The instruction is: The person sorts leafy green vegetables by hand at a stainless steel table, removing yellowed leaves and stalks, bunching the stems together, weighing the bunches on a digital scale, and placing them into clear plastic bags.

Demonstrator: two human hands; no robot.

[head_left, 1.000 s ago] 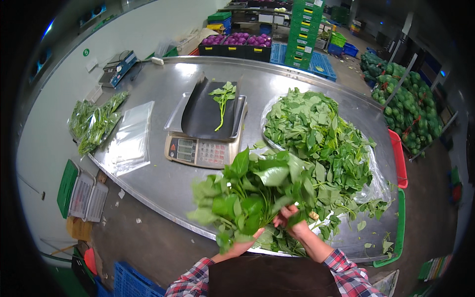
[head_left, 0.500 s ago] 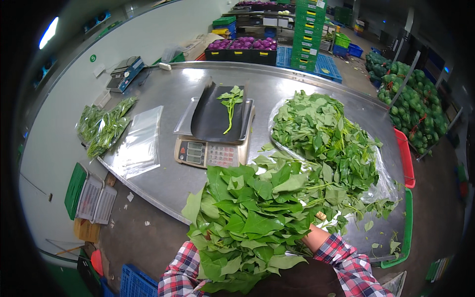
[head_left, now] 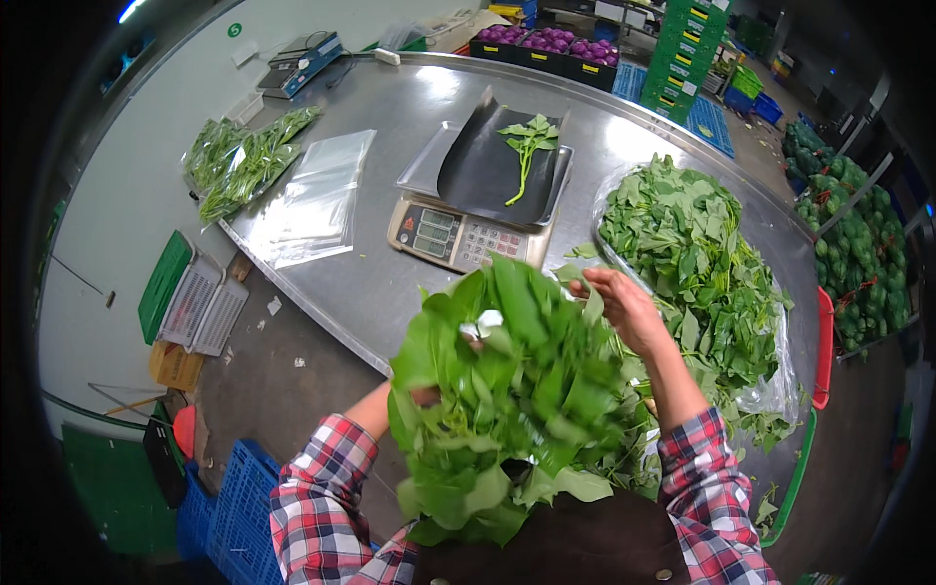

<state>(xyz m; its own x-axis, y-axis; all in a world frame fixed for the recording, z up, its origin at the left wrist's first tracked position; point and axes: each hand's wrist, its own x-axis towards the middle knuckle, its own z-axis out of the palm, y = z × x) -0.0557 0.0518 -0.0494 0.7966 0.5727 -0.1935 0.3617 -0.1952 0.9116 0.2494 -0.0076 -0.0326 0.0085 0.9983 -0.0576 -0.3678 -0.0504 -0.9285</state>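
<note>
At the far left, on the floor below the steel table (head_left: 390,283), stand a green crate lid (head_left: 164,285) and pale baskets (head_left: 205,310), with a blue crate (head_left: 244,497) nearer the person; the floor between them and the table's curved near edge is a narrow open strip. On the table's left end lie bagged greens (head_left: 244,161) and flat clear bags (head_left: 317,200), close to the edge. Bare steel shows between these bags and the scale (head_left: 458,229), and again in front of the scale up to the near edge.

The left hand (head_left: 424,395) is almost hidden under leaves; it appears closed around the stems of the big bunch of leafy greens (head_left: 507,400), though the fingers cannot be seen. The bunch is held up in front of the chest, just over the table's near edge. Its long axis runs from the stems, low and near the body, to the leaf tips, which fan up and away toward the scale.

On the scale's dark tray (head_left: 492,166) lies a single sprig (head_left: 526,146), stem pointing toward the person.

The right hand (head_left: 624,307) is raised at the bunch's upper right, fingers pinched on a leaf at its edge. Right of it, a heap of loose greens (head_left: 702,253) fills the table to its far right rim.
</note>
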